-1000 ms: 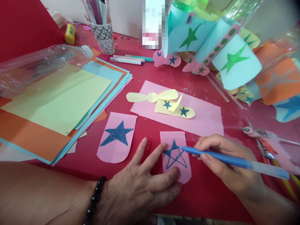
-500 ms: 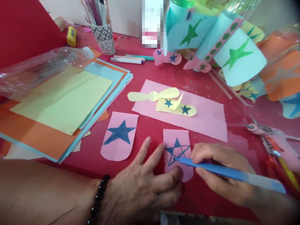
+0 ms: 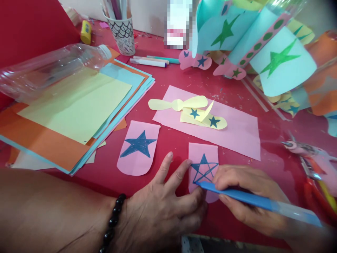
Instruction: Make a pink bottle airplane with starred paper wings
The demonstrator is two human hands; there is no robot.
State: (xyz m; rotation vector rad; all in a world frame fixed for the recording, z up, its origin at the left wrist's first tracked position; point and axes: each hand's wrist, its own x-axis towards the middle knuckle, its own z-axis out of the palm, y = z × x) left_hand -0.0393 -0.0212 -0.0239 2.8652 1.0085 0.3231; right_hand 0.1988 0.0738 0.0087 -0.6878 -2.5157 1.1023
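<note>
My right hand (image 3: pixel 244 196) grips a blue marker (image 3: pixel 242 197), its tip on the lower left point of a star drawn on a pink paper piece (image 3: pixel 202 149). The top of that star is filled in blue, with the rest mostly outline. My left hand (image 3: pixel 171 200), a black bead bracelet on the wrist, rests with fingers spread against the left and lower edges of this piece. To the left lies a second pink piece (image 3: pixel 137 165) bearing a filled blue star. Behind, yellow cutouts (image 3: pixel 204 117) with small stars rest on a pink sheet (image 3: pixel 239 135).
Colored paper sheets (image 3: pixel 52 147) are stacked at left under a clear plastic bottle (image 3: pixel 52 70). A patterned cup (image 3: pixel 122 37) of pens and loose markers (image 3: pixel 149 62) stand at back. Paper-covered bottles (image 3: pixel 284 56) fill the back right; a glue gun (image 3: pixel 313 154) lies right.
The marker tip has moved slightly down and left along the star, where more blue line shows. The whole view has shifted a little; my left hand keeps its place on the paper.
</note>
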